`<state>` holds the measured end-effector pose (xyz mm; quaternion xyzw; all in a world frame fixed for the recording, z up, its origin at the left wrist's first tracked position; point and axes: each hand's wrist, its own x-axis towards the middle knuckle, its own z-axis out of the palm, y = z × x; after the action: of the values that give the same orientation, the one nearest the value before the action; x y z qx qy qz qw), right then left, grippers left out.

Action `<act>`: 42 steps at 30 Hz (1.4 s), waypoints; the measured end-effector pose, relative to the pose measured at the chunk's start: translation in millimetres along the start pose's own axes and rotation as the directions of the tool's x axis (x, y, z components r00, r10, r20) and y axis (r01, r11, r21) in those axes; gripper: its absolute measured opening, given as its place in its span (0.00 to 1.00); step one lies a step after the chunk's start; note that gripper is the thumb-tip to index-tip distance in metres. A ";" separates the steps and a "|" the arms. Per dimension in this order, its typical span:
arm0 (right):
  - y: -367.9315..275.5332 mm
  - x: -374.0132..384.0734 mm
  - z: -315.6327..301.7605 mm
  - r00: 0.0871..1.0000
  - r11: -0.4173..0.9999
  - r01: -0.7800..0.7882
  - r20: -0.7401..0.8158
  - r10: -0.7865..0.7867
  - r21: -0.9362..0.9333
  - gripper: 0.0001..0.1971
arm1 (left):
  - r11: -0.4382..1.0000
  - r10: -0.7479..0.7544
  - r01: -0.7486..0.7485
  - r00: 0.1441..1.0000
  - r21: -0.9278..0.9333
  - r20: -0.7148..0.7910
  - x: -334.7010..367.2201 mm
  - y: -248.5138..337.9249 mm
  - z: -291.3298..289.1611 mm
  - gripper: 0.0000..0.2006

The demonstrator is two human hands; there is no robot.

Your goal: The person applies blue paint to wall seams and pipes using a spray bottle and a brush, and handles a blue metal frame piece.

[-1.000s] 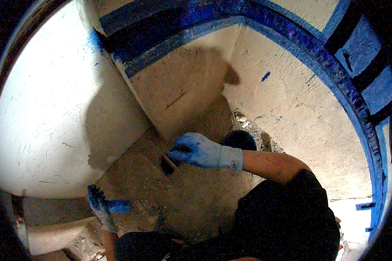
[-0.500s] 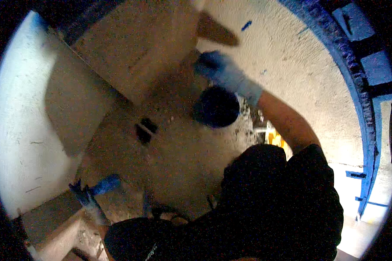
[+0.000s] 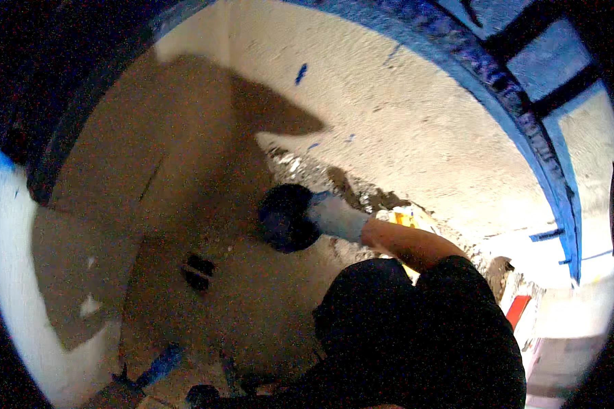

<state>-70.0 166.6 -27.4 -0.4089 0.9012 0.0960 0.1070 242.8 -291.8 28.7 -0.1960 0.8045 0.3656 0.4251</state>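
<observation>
My right hand (image 3: 322, 208), in a grey-and-blue glove, reaches from the right to a dark round bucket (image 3: 286, 221). It overlaps the bucket's right side; the fingers are lost against the dark opening, so their grip does not show. Far down at the lower left is my gloved left hand (image 3: 125, 386), mostly in shadow. Beside its fingers lies a blue elongated object (image 3: 160, 365); whether the hand grips it is too dark to make out.
A rough plastered wall (image 3: 402, 129) with blue edging (image 3: 552, 163) curves along the right. Rubble (image 3: 372, 194) lies at its foot, near something yellow (image 3: 404, 219). A pair of dark objects (image 3: 198, 273) rests on the brown floor. A red strip (image 3: 518, 311) shows at the lower right.
My right hand has come down from above the bucket to its right side. The whole view has shifted, and my left hand now sits lower in the picture.
</observation>
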 end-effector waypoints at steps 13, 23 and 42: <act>-22.1 45.8 63.8 0.938 0.789 0.117 -0.329 0.112 0.603 0.09 | 0.821 0.548 -0.570 0.787 0.004 -0.282 201.2 222.2 60.1 0.27; -31.1 46.4 41.0 0.954 0.612 0.021 -0.199 0.226 0.791 0.11 | 0.596 0.624 -0.717 0.697 -0.362 -0.352 261.5 233.1 105.8 0.22; -109.8 55.4 -176.4 0.780 0.507 0.620 -0.540 -0.315 0.599 0.08 | 0.330 0.360 -0.754 0.657 -0.568 -0.662 70.4 147.1 -18.4 0.19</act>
<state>-42.6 9.8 117.3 -0.5688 0.7110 -0.3956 0.1200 101.2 -209.5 39.3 -0.1424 0.6263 0.7643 -0.0577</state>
